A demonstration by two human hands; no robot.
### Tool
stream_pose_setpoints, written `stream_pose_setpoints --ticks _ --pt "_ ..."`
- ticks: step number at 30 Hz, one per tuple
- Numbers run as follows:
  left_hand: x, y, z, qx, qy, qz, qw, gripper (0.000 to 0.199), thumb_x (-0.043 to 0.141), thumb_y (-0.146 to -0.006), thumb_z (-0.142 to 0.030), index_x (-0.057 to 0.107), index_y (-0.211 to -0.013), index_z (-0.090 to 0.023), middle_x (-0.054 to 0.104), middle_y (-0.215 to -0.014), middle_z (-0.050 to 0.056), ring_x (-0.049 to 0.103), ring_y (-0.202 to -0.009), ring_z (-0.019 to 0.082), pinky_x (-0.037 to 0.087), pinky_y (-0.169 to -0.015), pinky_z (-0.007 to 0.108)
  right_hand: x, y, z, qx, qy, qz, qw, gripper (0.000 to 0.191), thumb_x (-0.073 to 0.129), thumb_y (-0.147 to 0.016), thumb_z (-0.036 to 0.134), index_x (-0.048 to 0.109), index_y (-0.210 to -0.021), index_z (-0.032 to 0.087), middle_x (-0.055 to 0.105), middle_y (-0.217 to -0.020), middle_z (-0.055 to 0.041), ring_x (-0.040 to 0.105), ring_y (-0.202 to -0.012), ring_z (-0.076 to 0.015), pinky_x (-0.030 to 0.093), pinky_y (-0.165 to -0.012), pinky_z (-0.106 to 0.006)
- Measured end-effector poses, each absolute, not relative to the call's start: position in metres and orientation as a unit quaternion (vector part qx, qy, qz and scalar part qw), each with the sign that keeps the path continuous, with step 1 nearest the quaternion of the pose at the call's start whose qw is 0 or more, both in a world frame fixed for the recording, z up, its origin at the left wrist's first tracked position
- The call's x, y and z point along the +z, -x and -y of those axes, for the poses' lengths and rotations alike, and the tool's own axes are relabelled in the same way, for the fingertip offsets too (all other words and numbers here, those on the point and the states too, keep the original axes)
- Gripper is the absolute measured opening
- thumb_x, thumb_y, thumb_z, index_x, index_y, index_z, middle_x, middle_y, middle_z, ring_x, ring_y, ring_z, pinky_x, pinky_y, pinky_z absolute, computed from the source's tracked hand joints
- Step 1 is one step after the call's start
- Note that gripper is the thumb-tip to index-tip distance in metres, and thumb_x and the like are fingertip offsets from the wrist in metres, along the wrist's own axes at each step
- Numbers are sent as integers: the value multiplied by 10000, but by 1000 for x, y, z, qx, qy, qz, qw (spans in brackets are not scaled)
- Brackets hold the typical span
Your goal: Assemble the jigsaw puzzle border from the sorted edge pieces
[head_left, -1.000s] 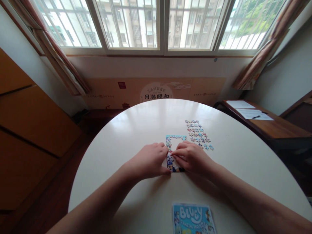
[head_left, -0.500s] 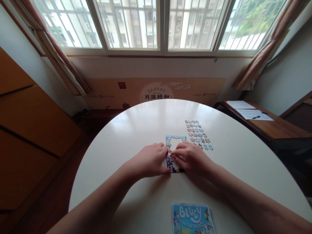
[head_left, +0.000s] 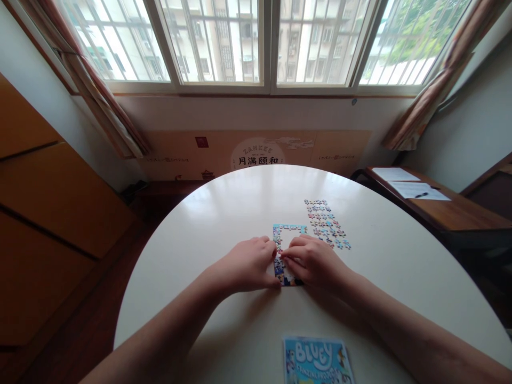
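Note:
A partly assembled jigsaw puzzle [head_left: 279,269] lies on the white round table, its joined border surrounding a bare middle. My left hand [head_left: 250,265] is curled against the puzzle's left side, thumb at the lower left corner and fingertips higher on the same edge. From the right, my right hand [head_left: 314,260] reaches over the puzzle, thumb and fingers pinched at the inner side of the left border. What sits in that pinch is small and mostly covered by the fingertips; it looks like a puzzle piece. The right hand also hides much of the puzzle's right side.
Loose puzzle pieces [head_left: 323,220] are laid out in rows beyond my right hand. A blue Bluey picture card or booklet [head_left: 318,360] lies near me on the table [head_left: 180,234]. To the right, a wooden desk [head_left: 472,210] bears papers [head_left: 418,190] and a pen.
Both hands keep nearly the same position on the puzzle. The whole view has shifted slightly, with everything a little lower in the picture.

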State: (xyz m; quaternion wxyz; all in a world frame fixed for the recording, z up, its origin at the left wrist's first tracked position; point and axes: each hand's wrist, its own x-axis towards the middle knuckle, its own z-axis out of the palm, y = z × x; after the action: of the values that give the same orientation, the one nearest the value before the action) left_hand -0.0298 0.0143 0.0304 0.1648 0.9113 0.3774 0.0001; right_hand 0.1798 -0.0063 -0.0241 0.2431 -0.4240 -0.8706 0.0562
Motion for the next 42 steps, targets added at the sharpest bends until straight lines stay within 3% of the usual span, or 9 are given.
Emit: stream_pose_setpoints --ticks 7,18,28,37,42 --pt "31 28 -14 11 -913 -372 167 333 699 -715 -470 590 -867 -194 664 -919 71 612 -826 234 484 -672 326 -21 -178 4 42 432 859 270 238 588 -888 168 759 -1034 246 690 -940 -55 567 -900 -198 457 -832 -339" --pt "30 29 -15 3 -910 -378 167 337 691 -735 -473 597 -883 -185 652 -940 75 602 -866 243 481 -691 334 -22 -178 2 37 435 867 242 207 589 -938 239 770 -1018 297 673 -920 -50 551 -877 -198 434 -813 -336" --pt "28 29 -17 18 -910 -379 166 302 706 -731 -436 583 -852 -188 643 -926 65 595 -818 219 478 -671 330 -23 -178 3 45 426 869 246 205 562 -947 228 764 -944 260 666 -901 -54 551 -886 -197 426 -818 -332" --pt "28 33 -18 23 -909 -382 169 363 717 -772 -475 635 -963 -177 659 -1001 85 610 -847 230 478 -694 322 -21 -177 4 50 423 870 250 234 528 -963 243 762 -956 239 664 -894 -62 551 -875 -202 447 -826 -346" --pt "34 40 -23 51 -914 -365 169 252 648 -867 -320 713 -1100 -254 678 -1080 36 648 -869 195 477 -743 296 -24 -177 4 57 425 868 250 246 527 -966 230 763 -1034 247 673 -917 -66 555 -901 -207 459 -840 -353"
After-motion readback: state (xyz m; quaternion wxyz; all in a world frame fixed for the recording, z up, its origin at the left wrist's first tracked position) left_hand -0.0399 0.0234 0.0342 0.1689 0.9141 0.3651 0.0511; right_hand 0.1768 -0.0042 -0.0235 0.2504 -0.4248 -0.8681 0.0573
